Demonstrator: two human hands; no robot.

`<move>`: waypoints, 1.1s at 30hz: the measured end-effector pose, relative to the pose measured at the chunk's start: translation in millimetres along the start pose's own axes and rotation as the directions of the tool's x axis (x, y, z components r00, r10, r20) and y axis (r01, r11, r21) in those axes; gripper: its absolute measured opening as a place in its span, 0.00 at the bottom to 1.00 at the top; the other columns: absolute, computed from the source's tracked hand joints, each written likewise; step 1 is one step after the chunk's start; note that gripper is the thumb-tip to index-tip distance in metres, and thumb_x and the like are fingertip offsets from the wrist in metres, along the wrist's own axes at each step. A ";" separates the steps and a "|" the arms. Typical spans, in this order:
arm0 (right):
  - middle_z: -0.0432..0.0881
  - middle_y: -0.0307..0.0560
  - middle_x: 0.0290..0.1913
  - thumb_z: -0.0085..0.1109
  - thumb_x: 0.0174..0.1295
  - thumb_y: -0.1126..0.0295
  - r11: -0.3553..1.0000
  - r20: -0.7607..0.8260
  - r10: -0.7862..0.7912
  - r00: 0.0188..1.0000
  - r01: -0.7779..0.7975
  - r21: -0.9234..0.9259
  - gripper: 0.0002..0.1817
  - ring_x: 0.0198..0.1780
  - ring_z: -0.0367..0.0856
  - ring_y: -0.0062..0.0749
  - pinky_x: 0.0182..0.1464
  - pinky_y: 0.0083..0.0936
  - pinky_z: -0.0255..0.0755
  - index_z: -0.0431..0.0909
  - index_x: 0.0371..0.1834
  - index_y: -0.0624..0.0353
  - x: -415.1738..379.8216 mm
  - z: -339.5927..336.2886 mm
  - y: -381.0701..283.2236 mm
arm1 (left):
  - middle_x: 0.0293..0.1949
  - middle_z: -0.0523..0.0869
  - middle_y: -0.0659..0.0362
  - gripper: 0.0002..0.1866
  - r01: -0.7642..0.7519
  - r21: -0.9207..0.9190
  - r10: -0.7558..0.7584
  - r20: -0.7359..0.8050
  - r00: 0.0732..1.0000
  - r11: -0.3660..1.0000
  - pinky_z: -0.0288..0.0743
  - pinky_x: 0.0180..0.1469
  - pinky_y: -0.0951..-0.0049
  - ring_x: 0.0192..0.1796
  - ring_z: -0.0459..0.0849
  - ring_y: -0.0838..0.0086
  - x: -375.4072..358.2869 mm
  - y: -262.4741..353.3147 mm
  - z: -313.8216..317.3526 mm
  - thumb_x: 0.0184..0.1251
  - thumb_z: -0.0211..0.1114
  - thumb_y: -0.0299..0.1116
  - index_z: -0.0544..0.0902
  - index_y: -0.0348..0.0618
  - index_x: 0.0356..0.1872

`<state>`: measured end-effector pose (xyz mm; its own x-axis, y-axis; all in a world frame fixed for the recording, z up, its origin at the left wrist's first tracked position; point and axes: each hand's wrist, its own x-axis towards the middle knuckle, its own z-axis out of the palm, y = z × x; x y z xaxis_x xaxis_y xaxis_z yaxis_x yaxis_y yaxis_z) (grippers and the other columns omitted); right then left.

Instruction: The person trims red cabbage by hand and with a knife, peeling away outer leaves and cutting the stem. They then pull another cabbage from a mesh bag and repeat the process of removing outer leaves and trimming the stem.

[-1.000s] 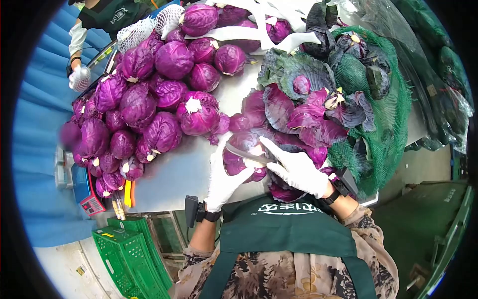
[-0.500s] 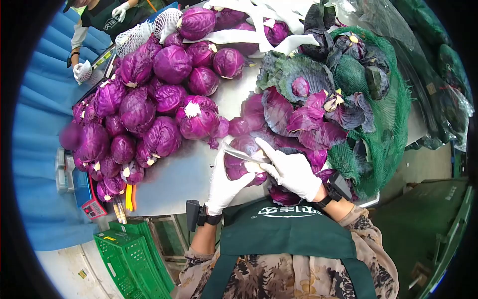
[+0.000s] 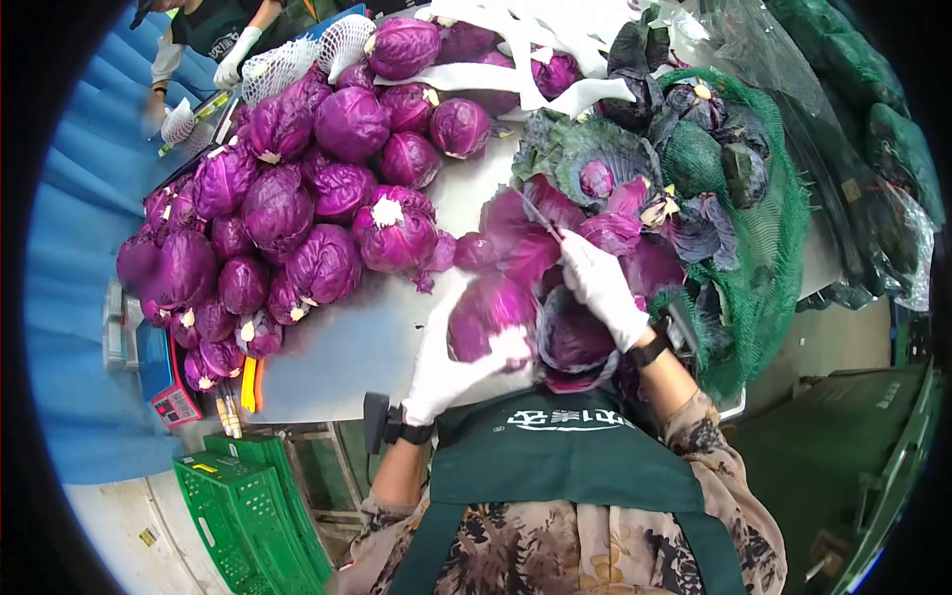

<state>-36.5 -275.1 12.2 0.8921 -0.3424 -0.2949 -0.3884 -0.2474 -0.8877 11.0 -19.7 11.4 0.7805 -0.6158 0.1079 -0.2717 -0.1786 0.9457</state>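
Observation:
My left hand [image 3: 441,362], in a white glove, is wrapped round the near left side of a red cabbage [image 3: 489,315] at the table's front. The cabbage's pale cut stem faces toward me. My right hand [image 3: 600,283], also gloved, is closed on the handle of a knife [image 3: 538,213], whose thin blade points up and left over loose purple leaves [image 3: 627,216]. A dark cupped outer leaf [image 3: 575,342] lies just right of the held cabbage, below my right hand.
A large heap of red cabbages [image 3: 278,213] fills the left. Green netting [image 3: 778,248] with dark leaves lies right. White foam strips [image 3: 516,50] cross the back. Green crates [image 3: 243,506] stand lower left. A co-worker's gloved hand [image 3: 236,61] is at upper left.
My right hand has moved the knife up and away from the cabbage's stem. The cabbage is turned, and a dark cupped leaf now shows beside it. The co-worker's hands have shifted.

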 end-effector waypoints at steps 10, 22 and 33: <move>0.84 0.49 0.55 0.50 0.72 0.66 0.679 0.089 -0.711 0.697 0.714 -0.171 0.16 0.48 0.86 0.37 0.50 0.25 0.80 0.78 0.58 0.58 -52.3 3.0 -29.9 | 0.71 0.62 0.50 0.60 0.201 -0.520 -0.199 0.060 0.978 0.830 0.58 0.74 0.58 0.73 0.62 0.60 -6.8 6.7 -13.4 0.49 0.79 0.27 0.43 0.42 0.77; 0.74 0.33 0.24 0.49 0.75 0.62 0.908 -0.019 -0.157 0.987 0.152 0.390 0.17 0.21 0.66 0.13 0.24 0.15 0.63 0.77 0.59 0.57 -20.9 -36.2 0.5 | 0.57 0.71 0.53 0.43 0.087 -0.444 -0.189 -0.189 0.964 0.892 0.66 0.66 0.64 0.61 0.72 0.65 -23.8 -20.8 -9.5 0.49 0.78 0.46 0.64 0.40 0.63; 0.80 0.42 0.38 0.68 0.60 0.60 0.952 -0.191 -0.307 0.933 0.302 -0.053 0.45 0.36 0.77 0.23 0.42 0.24 0.74 0.54 0.78 0.51 -44.4 -39.4 -41.1 | 0.56 0.77 0.51 0.48 0.082 -0.029 -0.081 0.028 0.996 0.996 0.75 0.59 0.62 0.57 0.79 0.62 13.3 23.1 13.0 0.39 0.83 0.44 0.68 0.41 0.64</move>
<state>-69.2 -285.5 75.7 0.9069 -0.4164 0.0646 -0.1127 -0.3873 -0.9151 7.8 -42.0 30.7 0.7837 -0.6208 0.0220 -0.1901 -0.2059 0.9599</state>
